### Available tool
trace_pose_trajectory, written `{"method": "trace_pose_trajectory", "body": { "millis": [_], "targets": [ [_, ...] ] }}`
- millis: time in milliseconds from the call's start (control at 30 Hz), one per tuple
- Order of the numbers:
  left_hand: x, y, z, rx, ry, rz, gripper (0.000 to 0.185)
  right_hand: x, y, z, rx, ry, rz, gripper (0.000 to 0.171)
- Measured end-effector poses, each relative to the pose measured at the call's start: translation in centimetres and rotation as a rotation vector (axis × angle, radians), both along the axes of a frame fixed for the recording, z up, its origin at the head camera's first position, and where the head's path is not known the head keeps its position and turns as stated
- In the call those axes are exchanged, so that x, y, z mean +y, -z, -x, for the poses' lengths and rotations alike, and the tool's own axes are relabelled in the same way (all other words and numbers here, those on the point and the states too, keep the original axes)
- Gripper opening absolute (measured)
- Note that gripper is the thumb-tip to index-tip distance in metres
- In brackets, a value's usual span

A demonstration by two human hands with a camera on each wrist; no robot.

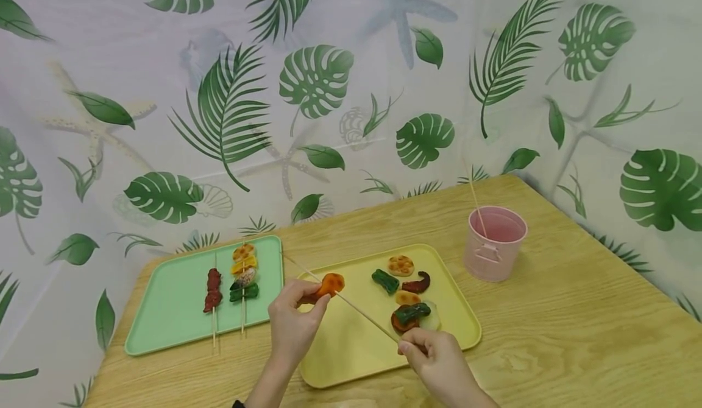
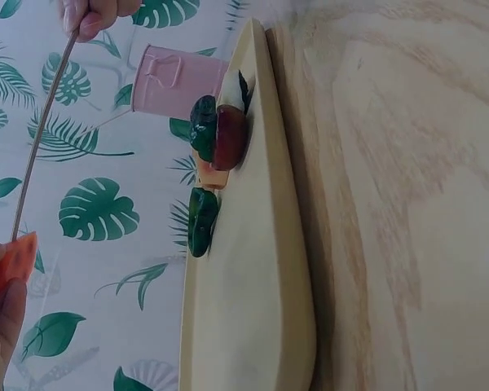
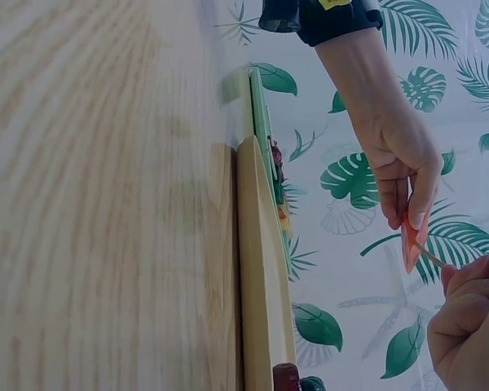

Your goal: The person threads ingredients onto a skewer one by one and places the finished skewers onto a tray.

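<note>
L hand [image 1: 293,320] grip pinches orange food piece [image 1: 331,284] on bamboo skewer [image 1: 351,307], above yellow tray [image 1: 351,350] near-left part. R hand [image 1: 439,359] grip closed on skewer's near end. More food pcs on tray's far-right side. Green tray [image 1: 170,310] w/ 2 done skewers to the left; pink bucket [image 1: 493,243] far right on table [image 1: 576,335].
</note>
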State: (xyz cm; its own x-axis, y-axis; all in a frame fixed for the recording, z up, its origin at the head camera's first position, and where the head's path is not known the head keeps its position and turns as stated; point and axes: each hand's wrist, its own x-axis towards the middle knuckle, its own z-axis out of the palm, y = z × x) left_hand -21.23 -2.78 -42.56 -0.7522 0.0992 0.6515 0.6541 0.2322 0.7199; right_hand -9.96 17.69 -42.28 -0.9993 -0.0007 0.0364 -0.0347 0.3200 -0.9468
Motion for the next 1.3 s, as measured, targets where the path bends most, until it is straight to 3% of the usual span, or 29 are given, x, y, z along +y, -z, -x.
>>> {"method": "trace_pose_trajectory", "body": {
  "millis": [233,400,467,567,1000,1133,1300],
  "targets": [
    [0.9,0.1,-0.4,0.037,0.006,0.012,0.019,-0.1,-0.1,-0.1,0.009,0.019,-0.038,0.013],
    [1.6,-0.8,-1.3,0.082,0.006,0.033,0.02,-0.2,-0.2,-0.2,0.052,0.037,-0.08,0.012],
    [1.7,-0.7,-1.3,0.096,0.006,0.045,0.021,-0.2,-0.2,-0.2,0.062,0.045,-0.095,0.011],
    [1.5,0.3,-0.6,0.111,0.016,0.048,0.022,-0.3,-0.3,-0.2,0.064,0.05,-0.105,0.011],
    [1.7,0.2,-0.7,0.121,0.03,0.02,0.022,-0.6,-0.5,0.3,0.121,0.073,-0.141,0.01],
    [1.7,0.1,-0.8,0.126,0.013,0.007,0.022,-0.9,-0.7,0.4,0.104,0.072,-0.121,0.01],
    [1.7,0.1,-1.1,0.14,0.017,-0.01,0.021,-1.0,-1.1,0.8,0.008,0.045,0.016,0.013]
  ]
}}
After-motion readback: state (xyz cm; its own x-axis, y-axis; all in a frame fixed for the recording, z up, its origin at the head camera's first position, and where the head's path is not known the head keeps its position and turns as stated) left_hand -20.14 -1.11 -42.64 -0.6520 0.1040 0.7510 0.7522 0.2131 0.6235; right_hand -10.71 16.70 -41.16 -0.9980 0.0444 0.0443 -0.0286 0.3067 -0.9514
